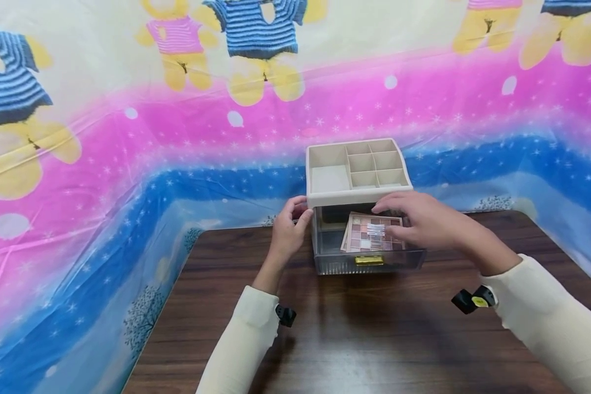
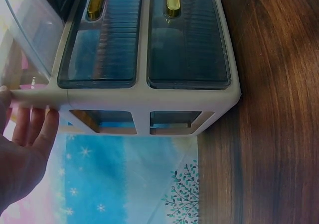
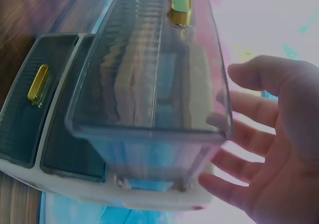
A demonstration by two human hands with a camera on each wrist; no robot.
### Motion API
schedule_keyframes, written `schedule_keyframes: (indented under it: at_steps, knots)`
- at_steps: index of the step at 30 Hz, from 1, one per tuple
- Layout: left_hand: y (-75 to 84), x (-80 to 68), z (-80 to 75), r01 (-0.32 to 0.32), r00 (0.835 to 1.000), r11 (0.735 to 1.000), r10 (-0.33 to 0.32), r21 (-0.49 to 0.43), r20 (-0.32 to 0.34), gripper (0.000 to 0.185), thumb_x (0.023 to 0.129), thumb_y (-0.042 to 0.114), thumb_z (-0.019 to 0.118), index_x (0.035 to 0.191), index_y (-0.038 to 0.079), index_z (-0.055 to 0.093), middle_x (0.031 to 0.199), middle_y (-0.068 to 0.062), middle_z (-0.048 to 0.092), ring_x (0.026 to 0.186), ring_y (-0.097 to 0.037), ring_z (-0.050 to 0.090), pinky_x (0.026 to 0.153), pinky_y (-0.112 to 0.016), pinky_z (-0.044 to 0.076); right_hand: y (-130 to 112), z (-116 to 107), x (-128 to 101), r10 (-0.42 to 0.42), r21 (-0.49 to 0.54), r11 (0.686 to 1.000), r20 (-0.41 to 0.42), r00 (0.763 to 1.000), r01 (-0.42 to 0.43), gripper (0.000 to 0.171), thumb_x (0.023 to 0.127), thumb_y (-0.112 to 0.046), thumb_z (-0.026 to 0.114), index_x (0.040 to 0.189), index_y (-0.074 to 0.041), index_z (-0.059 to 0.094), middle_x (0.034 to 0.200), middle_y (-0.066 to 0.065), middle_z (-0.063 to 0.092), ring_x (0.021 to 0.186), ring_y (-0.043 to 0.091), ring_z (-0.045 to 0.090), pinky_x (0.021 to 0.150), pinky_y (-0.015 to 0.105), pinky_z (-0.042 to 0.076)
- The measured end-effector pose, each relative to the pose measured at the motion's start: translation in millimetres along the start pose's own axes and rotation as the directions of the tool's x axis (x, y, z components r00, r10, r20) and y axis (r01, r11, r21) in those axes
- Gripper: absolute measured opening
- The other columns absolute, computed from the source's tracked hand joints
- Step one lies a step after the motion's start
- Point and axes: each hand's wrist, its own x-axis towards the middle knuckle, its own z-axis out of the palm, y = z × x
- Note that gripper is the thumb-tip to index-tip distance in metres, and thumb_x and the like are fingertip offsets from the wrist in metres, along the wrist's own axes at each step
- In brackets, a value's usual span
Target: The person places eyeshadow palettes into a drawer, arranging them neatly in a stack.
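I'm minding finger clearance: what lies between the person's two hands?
In the head view, the open drawer lies between the left hand and the right hand, with gridded palettes inside it.

The storage box (image 1: 345, 197) is made of cream plastic, smooth and not very shiny. Its pulled-out drawer (image 1: 335, 265) is see-through, smoky plastic, shiny, with bumpy ridges on the front. The closed drawer (image 2: 189, 50) is glossy, dark, see-through plastic too. The gold handle (image 1: 369, 260) shines like metal. The eyeshadow palette (image 1: 366, 235) looks flat and smooth. The brown tabletop (image 1: 384, 328) looks like wood, with stripy grain and a soft shine. The wall sheet (image 1: 256, 137) is thin, smooth cloth with creases. The cream sleeve (image 1: 551, 323) is soft, dull cloth.
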Motion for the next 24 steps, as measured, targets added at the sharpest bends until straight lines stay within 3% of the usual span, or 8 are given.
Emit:
schedule_keyframes:
  at_steps: [7, 14, 24]
  knots:
    - [-0.3, -1.9, 0.1, 0.009, 1.000, 1.000, -0.009, 0.002, -0.007, 0.031, 0.101, 0.017, 0.064, 0.131, 0.009, 0.061, 0.118, -0.018, 0.072, 0.108, -0.031, 0.068, 0.092, -0.048, 0.055, 23, -6, -27, 0.209, 0.032, 0.978, -0.085, 0.974, -0.207, 0.049, 0.095, -0.023, 0.071, 0.140, -0.009, 0.058, 0.147, 0.020, 0.054, 0.141, 0.045, 0.044, 0.114, 0.069, 0.030]
    - [-0.2, -1.0, 0.1, 0.006, 1.000, 1.000, -0.006, 0.010, -0.003, 0.032, 0.102, 0.018, 0.063, 0.132, 0.008, 0.061, 0.117, -0.018, 0.072, 0.107, -0.031, 0.068, 0.093, -0.049, 0.055, 76, 16, -70, 0.326, -0.082, 0.942, -0.009, 0.945, -0.326, 0.083, 0.091, -0.043, 0.074, 0.149, 0.006, 0.041, 0.147, 0.041, 0.041, 0.133, 0.059, 0.039, 0.104, 0.077, 0.030]
    - [-0.5, -1.3, -0.7, 0.021, 1.000, 1.000, -0.021, 0.019, 0.002, 0.032, 0.102, 0.019, 0.063, 0.133, 0.010, 0.060, 0.118, -0.016, 0.072, 0.107, -0.030, 0.067, 0.092, -0.048, 0.055, 129, 57, -133, 0.509, -0.136, 0.858, 0.105, 0.854, -0.495, 0.103, 0.087, -0.054, 0.074, 0.147, 0.018, 0.032, 0.139, 0.050, 0.039, 0.125, 0.066, 0.037, 0.095, 0.080, 0.033]
